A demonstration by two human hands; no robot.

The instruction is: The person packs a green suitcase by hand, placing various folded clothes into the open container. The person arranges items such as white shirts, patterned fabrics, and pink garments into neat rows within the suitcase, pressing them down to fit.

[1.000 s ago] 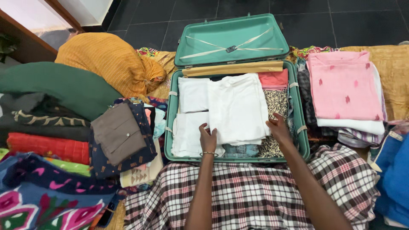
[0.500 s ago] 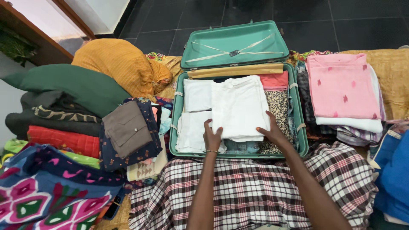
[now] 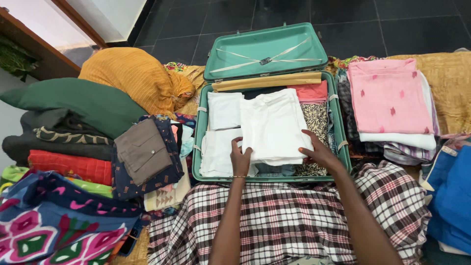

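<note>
An open teal suitcase [image 3: 343,147] lies in front of me, its lid [image 3: 267,49] propped back with crossed straps. Inside lie folded white cloths [image 3: 223,110], a pink garment [image 3: 310,92] and a leopard-print cloth [image 3: 319,120]. A large folded white garment [image 3: 272,125] sits on top in the middle. My left hand [image 3: 240,158] grips its near left edge, and my right hand [image 3: 319,151] grips its near right corner. A thin bangle circles my left wrist. My lap is covered by a red, black and white checked cloth [image 3: 289,221].
At left are a stack of folded clothes [image 3: 68,147], a green pillow [image 3: 78,100], an orange cloth bundle [image 3: 132,76] and a grey-brown garment [image 3: 142,149]. A pink folded pile [image 3: 392,98] lies right of the case. Blue fabric [image 3: 451,196] is at far right. Dark tiled floor lies beyond.
Both hands have closed in on the large white garment's near edge; my right hand slid from the leopard-print cloth onto its corner. The view shifted slightly.
</note>
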